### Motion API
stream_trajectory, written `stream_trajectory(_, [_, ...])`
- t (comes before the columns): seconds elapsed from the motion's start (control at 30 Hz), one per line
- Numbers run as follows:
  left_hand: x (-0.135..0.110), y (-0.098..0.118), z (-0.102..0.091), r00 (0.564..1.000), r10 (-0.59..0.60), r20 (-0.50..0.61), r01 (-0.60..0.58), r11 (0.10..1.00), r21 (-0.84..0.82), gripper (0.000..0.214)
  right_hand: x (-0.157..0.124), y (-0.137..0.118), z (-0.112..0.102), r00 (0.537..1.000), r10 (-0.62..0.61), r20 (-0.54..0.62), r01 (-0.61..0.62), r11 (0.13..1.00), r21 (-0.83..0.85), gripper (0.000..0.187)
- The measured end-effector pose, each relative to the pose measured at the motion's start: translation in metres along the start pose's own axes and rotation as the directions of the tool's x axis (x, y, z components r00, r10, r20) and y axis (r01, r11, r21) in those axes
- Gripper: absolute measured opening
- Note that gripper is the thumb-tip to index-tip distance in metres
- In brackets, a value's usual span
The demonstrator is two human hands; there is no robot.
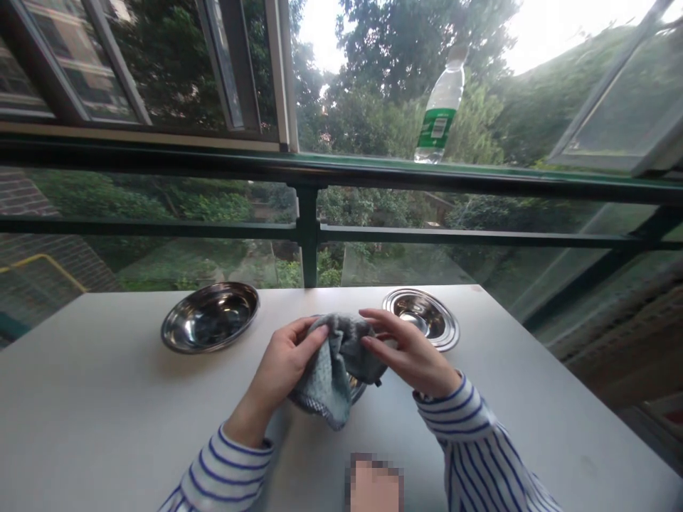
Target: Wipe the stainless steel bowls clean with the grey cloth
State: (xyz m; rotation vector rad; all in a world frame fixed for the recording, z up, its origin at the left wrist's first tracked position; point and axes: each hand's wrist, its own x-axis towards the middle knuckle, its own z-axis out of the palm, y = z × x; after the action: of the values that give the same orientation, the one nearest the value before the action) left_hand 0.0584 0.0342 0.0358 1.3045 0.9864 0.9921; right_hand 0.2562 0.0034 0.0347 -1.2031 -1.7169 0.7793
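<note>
Both my hands meet over the middle of a white table (107, 419). My left hand (282, 366) pinches a grey cloth (334, 366) from the left side. My right hand (408, 352) presses its fingers onto the cloth from the right. The cloth is bunched over a small metal bowl (356, 390), of which only a sliver of rim shows beneath it. I cannot tell which hand bears the bowl. A larger steel bowl (210, 316) lies to the left, and a steel bowl with a wide rim (421, 316) lies just behind my right hand.
A dark green railing (309, 235) with glass panels runs right behind the table's far edge. A plastic water bottle with a green label (442, 117) stands on the window ledge above. The table's right edge falls away toward a brick floor.
</note>
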Motion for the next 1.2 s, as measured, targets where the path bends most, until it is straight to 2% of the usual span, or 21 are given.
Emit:
stream_trajectory(0.2, [0.002, -0.002, -0.008, 0.994, -0.059, 0.097, 0.060, 0.998, -0.003, 0.034, 0.000, 0.005, -0.004, 0.996, 0.014, -0.092, -0.019, 0.999, -0.051, 0.024])
stream_trajectory(0.4, [0.000, 0.000, -0.011, 0.989, -0.080, 0.122, 0.076, 0.997, 0.033, 0.034, 0.000, 0.003, -0.005, 0.981, 0.034, -0.191, -0.036, 0.999, -0.006, 0.024])
stream_trajectory(0.6, [0.001, 0.002, -0.013, 0.990, -0.031, 0.138, 0.010, 0.989, 0.149, 0.033, 0.001, -0.004, 0.000, 0.979, 0.009, -0.205, -0.003, 1.000, 0.028, 0.020])
stream_trajectory(0.8, [-0.002, 0.004, -0.009, 0.974, 0.049, 0.221, -0.095, 0.974, 0.204, 0.047, -0.002, -0.013, 0.007, 0.980, -0.039, -0.197, 0.051, 0.997, 0.060, 0.018])
stream_trajectory(0.9, [-0.002, 0.006, -0.009, 0.976, 0.071, 0.206, -0.122, 0.962, 0.245, 0.034, -0.003, -0.015, 0.005, 0.979, -0.023, -0.201, 0.047, 0.993, 0.113, 0.018])
stream_trajectory(1.0, [-0.001, 0.008, -0.014, 0.981, 0.061, 0.185, -0.111, 0.955, 0.276, 0.025, -0.003, -0.015, 0.002, 0.979, 0.043, -0.201, -0.002, 0.980, 0.198, 0.018])
stream_trajectory(1.13, [0.000, 0.009, -0.020, 0.985, 0.087, 0.149, -0.134, 0.932, 0.337, 0.029, -0.003, -0.011, 0.000, 0.976, 0.109, -0.187, -0.045, 0.948, 0.314, 0.019])
stream_trajectory(1.2, [-0.002, 0.010, -0.019, 0.990, 0.078, 0.121, -0.114, 0.936, 0.334, 0.039, -0.003, -0.011, 0.003, 0.979, 0.119, -0.168, -0.049, 0.928, 0.370, 0.019])
